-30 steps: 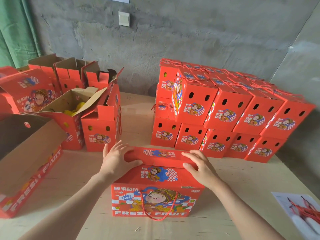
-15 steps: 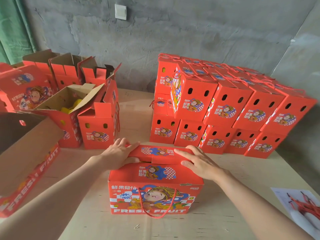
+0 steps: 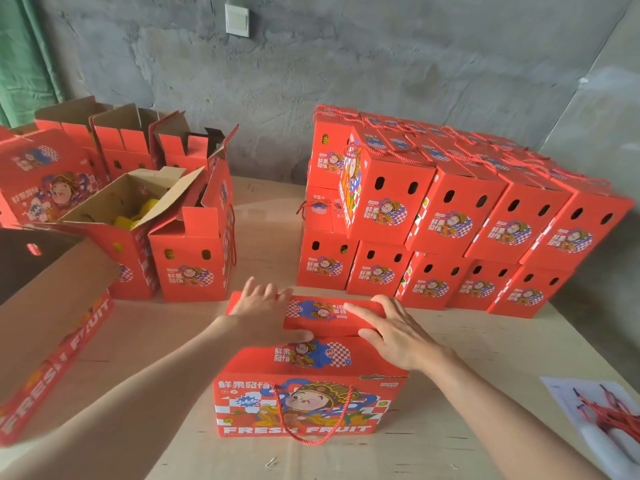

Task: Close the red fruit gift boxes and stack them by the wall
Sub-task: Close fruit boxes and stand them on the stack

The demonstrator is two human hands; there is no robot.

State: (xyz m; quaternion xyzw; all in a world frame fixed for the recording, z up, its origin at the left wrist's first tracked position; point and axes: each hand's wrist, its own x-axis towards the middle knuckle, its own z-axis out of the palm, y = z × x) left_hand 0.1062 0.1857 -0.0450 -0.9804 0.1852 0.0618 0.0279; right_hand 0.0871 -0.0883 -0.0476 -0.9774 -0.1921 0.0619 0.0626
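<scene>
Red fruit gift box (image 3: 304,403) sits at six o'clock on the counter (image 3: 485,358), printed front toward us, its red cord handle (image 3: 311,434) hanging down that face. Our hands lie flat on its top, apart from each other and gripping nothing. The left hand (image 3: 263,317) is at the ten o'clock end, fingers spread, thumb along the near edge of the raised middle flap (image 3: 325,315). The right hand (image 3: 394,334) presses straight fingers on that flap's two o'clock end. At two o'clock, closed boxes (image 3: 450,220) stand stacked two high by the wall (image 3: 381,81). At ten o'clock stand open boxes (image 3: 194,258), one showing yellow fruit (image 3: 138,216). A bag of red cords (image 3: 602,420) lies at four o'clock.
</scene>
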